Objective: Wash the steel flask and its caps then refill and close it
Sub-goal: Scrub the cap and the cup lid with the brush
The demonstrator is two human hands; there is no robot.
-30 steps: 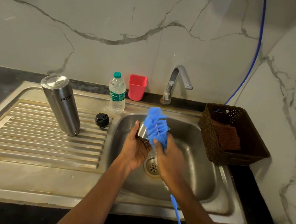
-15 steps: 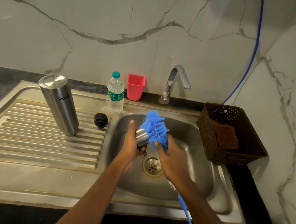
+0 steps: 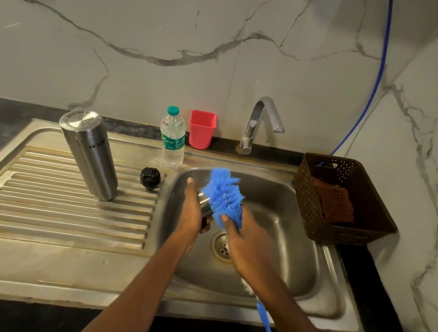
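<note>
Steel cap (image 3: 203,201) in left fingers' (image 3: 189,188) grip; bristly blue brush (image 3: 224,194) in right fingers' (image 3: 226,221).

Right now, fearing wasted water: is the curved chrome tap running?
Off: no stream falls from the curved chrome tap into the steel sink.
</note>
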